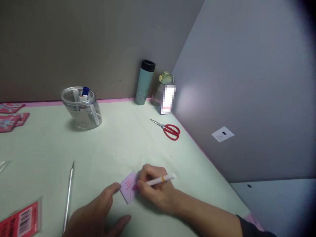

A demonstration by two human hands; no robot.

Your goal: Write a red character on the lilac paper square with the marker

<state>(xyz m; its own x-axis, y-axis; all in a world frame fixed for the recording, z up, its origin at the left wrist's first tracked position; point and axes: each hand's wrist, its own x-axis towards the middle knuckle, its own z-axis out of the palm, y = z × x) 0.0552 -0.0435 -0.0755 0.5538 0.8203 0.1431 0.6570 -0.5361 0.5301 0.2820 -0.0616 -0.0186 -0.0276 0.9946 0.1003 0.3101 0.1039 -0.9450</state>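
Pinched in my right hand (155, 187) is a white pen (158, 181) with a yellow band, its pink tip against a small purple paper pad (127, 192). Red strokes show on the pad's top sheet, and my right hand hides its right side. My left hand (96, 210) lies at the pad's left, fingers apart, one fingertip touching the pad's left corner. A slim silver metal tool with a pointed tip (69, 194) rests on the table left of my left hand.
Red-handled scissors (170, 131) lie beyond my right hand. A clear tub of pens (82, 112), a teal tumbler (144, 84) and a yellowish bottle (166, 78) stand toward the back wall. At left are a red packet (22, 219) and pink patterned pieces (10, 121). A wall rises at right.
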